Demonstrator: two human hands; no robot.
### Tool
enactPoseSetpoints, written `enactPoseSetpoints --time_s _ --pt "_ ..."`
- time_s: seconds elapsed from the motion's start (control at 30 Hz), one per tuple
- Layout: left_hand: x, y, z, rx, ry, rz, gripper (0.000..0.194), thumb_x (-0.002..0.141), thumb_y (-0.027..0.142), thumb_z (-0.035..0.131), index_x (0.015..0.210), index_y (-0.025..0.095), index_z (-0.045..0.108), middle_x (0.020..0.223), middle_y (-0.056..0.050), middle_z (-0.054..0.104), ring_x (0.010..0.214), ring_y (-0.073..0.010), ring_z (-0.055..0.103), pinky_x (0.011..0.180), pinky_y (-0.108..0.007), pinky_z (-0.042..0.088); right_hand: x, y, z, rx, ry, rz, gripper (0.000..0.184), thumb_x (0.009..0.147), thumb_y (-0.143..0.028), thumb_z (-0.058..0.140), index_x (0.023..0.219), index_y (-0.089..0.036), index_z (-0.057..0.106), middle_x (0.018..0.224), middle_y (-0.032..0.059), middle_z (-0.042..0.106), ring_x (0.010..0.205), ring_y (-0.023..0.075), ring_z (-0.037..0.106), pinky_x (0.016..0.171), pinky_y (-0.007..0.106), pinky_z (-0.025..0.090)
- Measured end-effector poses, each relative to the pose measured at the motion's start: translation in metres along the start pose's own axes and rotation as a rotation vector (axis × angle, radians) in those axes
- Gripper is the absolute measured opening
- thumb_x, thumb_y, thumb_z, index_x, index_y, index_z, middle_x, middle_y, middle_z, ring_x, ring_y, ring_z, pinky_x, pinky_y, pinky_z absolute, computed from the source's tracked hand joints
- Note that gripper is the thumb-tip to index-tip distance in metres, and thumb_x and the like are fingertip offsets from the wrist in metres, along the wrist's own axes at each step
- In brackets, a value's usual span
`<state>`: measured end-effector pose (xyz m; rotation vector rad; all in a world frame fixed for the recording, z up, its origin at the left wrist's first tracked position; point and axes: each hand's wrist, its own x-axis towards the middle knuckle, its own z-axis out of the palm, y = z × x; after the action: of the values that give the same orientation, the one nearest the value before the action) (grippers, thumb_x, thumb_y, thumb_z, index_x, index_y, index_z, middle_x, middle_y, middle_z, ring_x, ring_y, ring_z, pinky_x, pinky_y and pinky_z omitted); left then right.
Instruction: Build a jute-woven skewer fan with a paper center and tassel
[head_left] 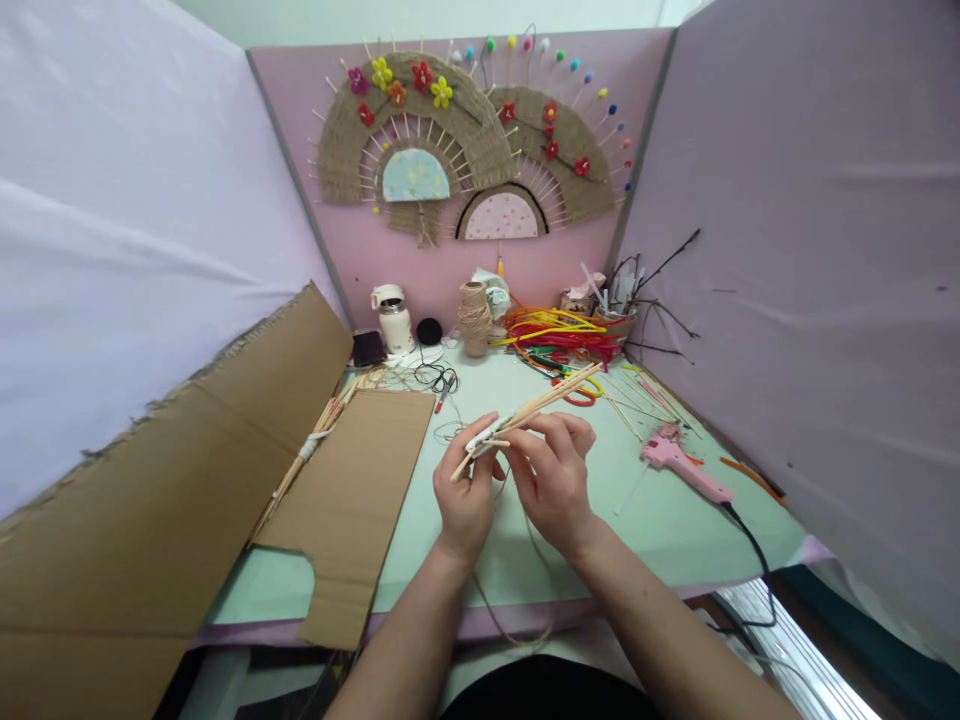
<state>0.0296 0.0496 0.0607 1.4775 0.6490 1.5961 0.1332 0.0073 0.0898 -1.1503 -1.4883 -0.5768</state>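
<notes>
A bundle of thin wooden sticks (555, 395), wrapped with something white near its lower end, slants up to the right above the table. My left hand (469, 495) is closed around the wrapped end, thumb in front. My right hand (556, 470) is closed too, its fingertips pressed to the sticks beside the wrap, where one thin stick end sticks out at a different angle. A strand of twine (536, 545) hangs from between my hands in a loop toward my lap. The exact grip of the right fingertips is partly hidden.
A pink glue gun (686, 468) lies at right, its cord over the edge. Cardboard sheets (360, 470) and tied sticks (300, 460) are at left. Behind stand a twine spool (475, 320), a white bottle (395, 322), colourful pipe cleaners (559, 328) and scissors (576, 390). Woven fans (416, 130) hang behind.
</notes>
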Motion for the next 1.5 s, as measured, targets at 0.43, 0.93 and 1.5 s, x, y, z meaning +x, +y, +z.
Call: enactPoseSetpoints --time_s 0.43,0.93,1.5 --pt "0.001 -0.001 -0.003 0.116 0.016 0.015 0.024 0.093 0.027 0.060 0.114 0.022 0.070 0.114 -0.006 0.073 0.099 -0.0172 0.069 0.089 -0.028 0.053 -0.003 -0.007 -0.001 0.026 0.024 -0.067 0.027 0.089 -0.013 0.062 0.113 -0.026 0.064 0.103 0.0068 0.064 0.094 0.0229 0.050 0.085 0.043 0.039" --pt "0.001 -0.002 -0.004 0.174 -0.006 0.087 0.026 0.093 0.018 0.056 0.115 0.023 0.069 0.117 -0.005 0.072 0.110 -0.0189 0.067 0.098 -0.033 0.051 -0.006 -0.009 0.002 -0.006 -0.019 -0.021 0.025 0.090 -0.016 0.063 0.114 -0.023 0.064 0.106 0.0089 0.062 0.097 0.0238 0.052 0.085 0.044 0.038" --pt "0.000 -0.003 -0.002 0.155 0.022 0.038 0.024 0.092 0.028 0.060 0.114 0.021 0.069 0.114 -0.007 0.073 0.106 -0.0219 0.068 0.095 -0.036 0.053 -0.006 -0.010 -0.001 0.013 -0.063 -0.081 0.031 0.090 -0.016 0.058 0.118 -0.025 0.063 0.105 0.0082 0.056 0.097 0.0234 0.051 0.085 0.042 0.039"
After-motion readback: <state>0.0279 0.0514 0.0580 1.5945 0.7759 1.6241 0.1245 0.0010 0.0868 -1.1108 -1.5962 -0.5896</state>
